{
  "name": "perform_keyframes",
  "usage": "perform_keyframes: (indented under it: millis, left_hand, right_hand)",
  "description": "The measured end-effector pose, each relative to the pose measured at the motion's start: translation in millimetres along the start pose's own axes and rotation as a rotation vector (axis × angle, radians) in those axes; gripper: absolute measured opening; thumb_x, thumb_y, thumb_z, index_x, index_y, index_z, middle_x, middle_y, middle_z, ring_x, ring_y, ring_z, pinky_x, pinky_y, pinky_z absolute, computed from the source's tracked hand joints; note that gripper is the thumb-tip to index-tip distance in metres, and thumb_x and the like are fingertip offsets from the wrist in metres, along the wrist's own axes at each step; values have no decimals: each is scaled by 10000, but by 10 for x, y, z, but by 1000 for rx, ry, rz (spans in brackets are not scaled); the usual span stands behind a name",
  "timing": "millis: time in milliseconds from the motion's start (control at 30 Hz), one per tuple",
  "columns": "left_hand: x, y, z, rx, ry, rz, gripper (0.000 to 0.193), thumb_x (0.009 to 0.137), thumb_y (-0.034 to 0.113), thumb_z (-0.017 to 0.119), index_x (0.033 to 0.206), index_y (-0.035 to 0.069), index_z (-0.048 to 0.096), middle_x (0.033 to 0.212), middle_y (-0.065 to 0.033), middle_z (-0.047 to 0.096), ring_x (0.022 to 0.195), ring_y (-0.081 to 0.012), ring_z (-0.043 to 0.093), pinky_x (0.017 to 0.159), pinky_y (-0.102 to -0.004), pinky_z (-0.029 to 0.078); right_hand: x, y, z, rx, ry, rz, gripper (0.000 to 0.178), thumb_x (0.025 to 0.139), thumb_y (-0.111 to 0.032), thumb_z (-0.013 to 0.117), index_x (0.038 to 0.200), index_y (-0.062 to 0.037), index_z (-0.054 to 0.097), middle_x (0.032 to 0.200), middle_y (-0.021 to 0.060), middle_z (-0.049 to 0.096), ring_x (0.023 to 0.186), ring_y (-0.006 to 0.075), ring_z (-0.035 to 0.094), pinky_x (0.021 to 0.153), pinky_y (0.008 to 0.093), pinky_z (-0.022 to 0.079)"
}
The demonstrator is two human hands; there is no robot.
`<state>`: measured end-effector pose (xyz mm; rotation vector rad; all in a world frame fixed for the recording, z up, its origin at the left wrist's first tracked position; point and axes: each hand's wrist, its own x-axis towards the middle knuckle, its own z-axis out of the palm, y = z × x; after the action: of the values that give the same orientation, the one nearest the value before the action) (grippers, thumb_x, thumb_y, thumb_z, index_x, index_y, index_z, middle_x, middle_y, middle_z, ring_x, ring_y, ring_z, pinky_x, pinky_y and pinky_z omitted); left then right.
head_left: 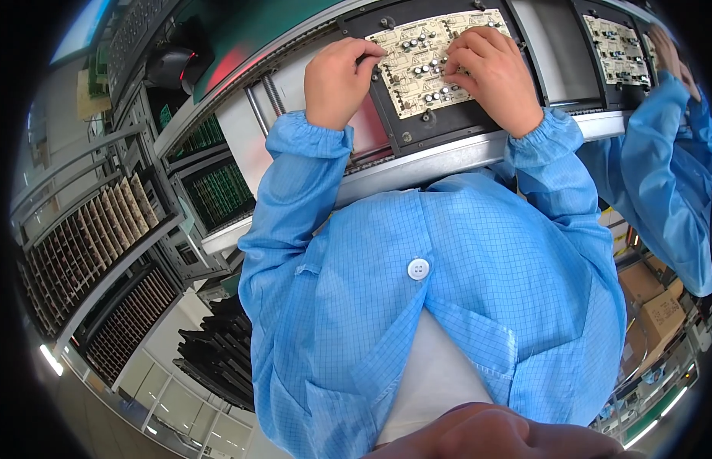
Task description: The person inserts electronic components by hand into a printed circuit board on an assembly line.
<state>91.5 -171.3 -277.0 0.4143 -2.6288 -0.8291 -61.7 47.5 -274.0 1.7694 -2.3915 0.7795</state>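
Note:
A cream circuit board (411, 75) with small upright components lies in a black carrier frame (417, 136) on the conveyor. My left hand (337, 83) reaches the board's left edge, thumb and forefinger pinched together there; whatever is between them is too small to make out. Over the board's right half, my right hand (500, 80) is bent with its fingers curled down among the components. Its fingertips are partly hidden, and I cannot make out what they hold.
On the right, another carrier (588, 46) holds a similar board, with a co-worker's hand (666, 53) at it. A metal rail (417, 164) runs between me and the carrier. Racks of boards (104, 237) stand at left. A black scanner-like device (171, 67) sits upper left.

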Motion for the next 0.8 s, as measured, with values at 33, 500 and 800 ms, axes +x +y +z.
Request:
perform_keyframes:
  millis: [33, 500, 800]
  left_hand:
    - [1, -13, 18, -12, 15, 29, 102, 847, 79, 752, 941, 105, 782, 844, -53, 713, 683, -217, 606, 618, -339, 490]
    - [195, -6, -8, 169, -70, 229, 93, 864, 107, 723, 943, 124, 769, 928, -58, 745, 820, -278, 697, 716, -400, 560]
    - [633, 141, -314, -1, 161, 354, 377, 838, 190, 809, 1196, 102, 726, 1103, -113, 723, 1245, -302, 571, 1071, -516, 374]
  right_hand:
    - [-3, 5, -10, -16, 8, -3, 200, 794, -173, 814, 918, -122, 665, 1115, -12, 686, 1184, 253, 596, 993, 418, 478]
    - [16, -27, -5, 253, 95, 82, 138, 881, -53, 766, 945, -54, 644, 987, 44, 737, 1005, 273, 671, 880, 393, 518]
    - [67, -235, -18, 308, 58, -98, 193, 850, -55, 767, 1037, -102, 761, 952, 38, 693, 1006, 264, 629, 872, 378, 515]
